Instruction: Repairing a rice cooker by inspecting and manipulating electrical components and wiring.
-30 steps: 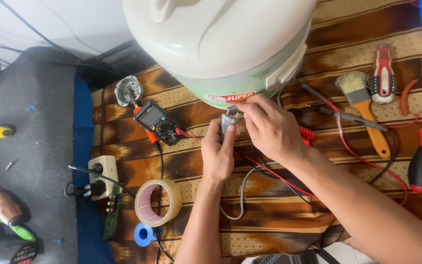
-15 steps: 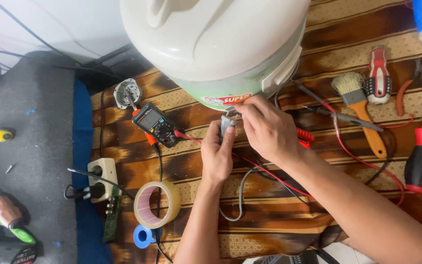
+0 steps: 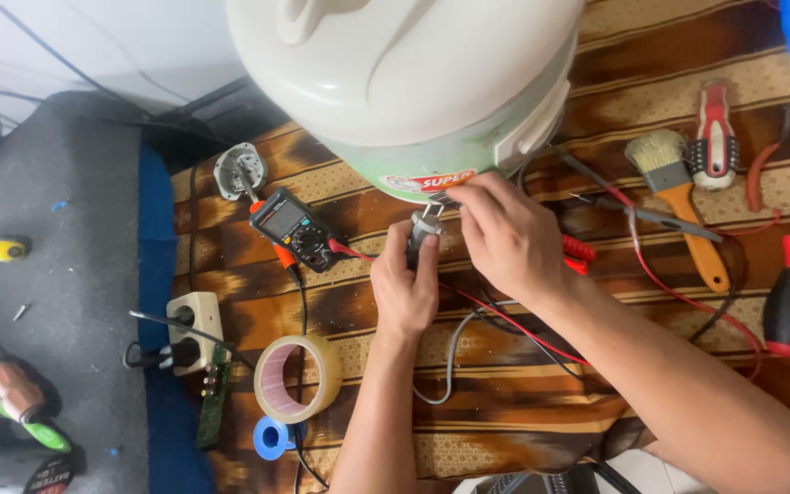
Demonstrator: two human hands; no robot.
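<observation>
At frame centre, the left hand [image 3: 404, 288] grips a grey metal-pronged power plug [image 3: 425, 227] upright. The right hand [image 3: 507, 236] pinches its prongs, just under the pale green rice cooker [image 3: 413, 82]. A black multimeter [image 3: 297, 229] lies left.

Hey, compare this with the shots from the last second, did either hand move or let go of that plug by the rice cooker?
Barely anything changed. The left hand still holds the grey plug upright below the rice cooker, and the right hand still pinches at its top. Neither let go. The view drifted slightly. The multimeter, tape roll and paintbrush stayed put.
</observation>
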